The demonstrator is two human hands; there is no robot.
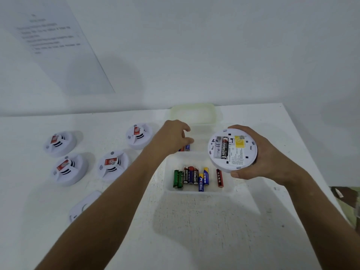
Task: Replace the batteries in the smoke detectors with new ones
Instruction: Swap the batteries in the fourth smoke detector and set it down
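My right hand (272, 156) grips a white round smoke detector (232, 150) with its back turned up; one black Eveready battery (224, 148) sits in its open compartment, and the slot beside it looks empty. My left hand (171, 138) reaches over the far clear box (194, 114), its fingers loosely curled just above a couple of batteries (185, 148) lying there; I see nothing in its grasp. The near clear tray (229, 189) holds several mixed batteries (191, 177), green, black, blue and red.
Several more white smoke detectors lie face up on the white table (194, 230) at the left, such as the nearest detector (112, 165). A loose white cover plate (83, 206) lies partly under my left forearm. A printed sheet (50, 39) hangs on the wall.
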